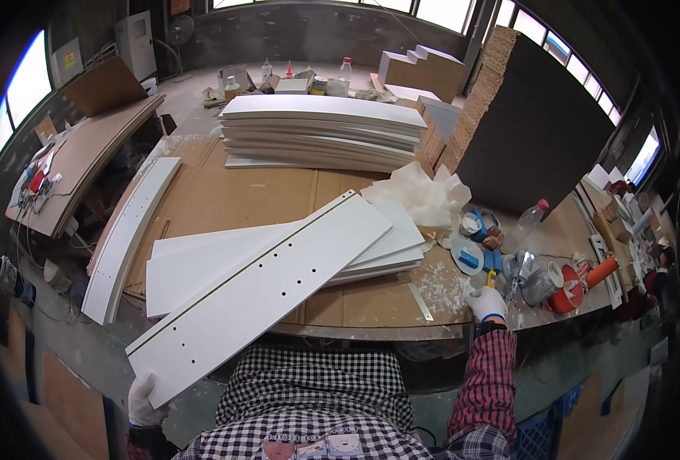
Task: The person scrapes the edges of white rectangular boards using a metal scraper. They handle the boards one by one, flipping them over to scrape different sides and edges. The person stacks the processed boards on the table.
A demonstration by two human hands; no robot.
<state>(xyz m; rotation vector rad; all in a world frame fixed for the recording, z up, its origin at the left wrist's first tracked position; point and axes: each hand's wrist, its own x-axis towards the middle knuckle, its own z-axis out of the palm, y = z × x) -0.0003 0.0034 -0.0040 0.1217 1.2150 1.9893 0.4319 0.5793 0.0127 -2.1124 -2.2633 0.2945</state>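
Note:
A long white board [259,287] with a dark groove along one edge and several drilled holes lies slantwise over a pile of white boards [209,249]. My left hand [147,400], in a white glove, is closed round its near left corner, which juts past the table edge. My right hand [487,303], also gloved, is at the right of the table with its fingers closed at a small yellow tool [492,277]; its exact kind I cannot make out. Just beyond lie a round white disc with a blue block [468,257] and blue tape rolls [487,226].
A stack of white boards [317,126] stands at the back, beside a tall dark panel stack [539,123]. Crumpled paper [420,195], a clear bottle [534,215] and a red bowl [568,291] sit to the right. A metal strip [420,302] lies near my right hand. Another narrow board [129,238] rests left.

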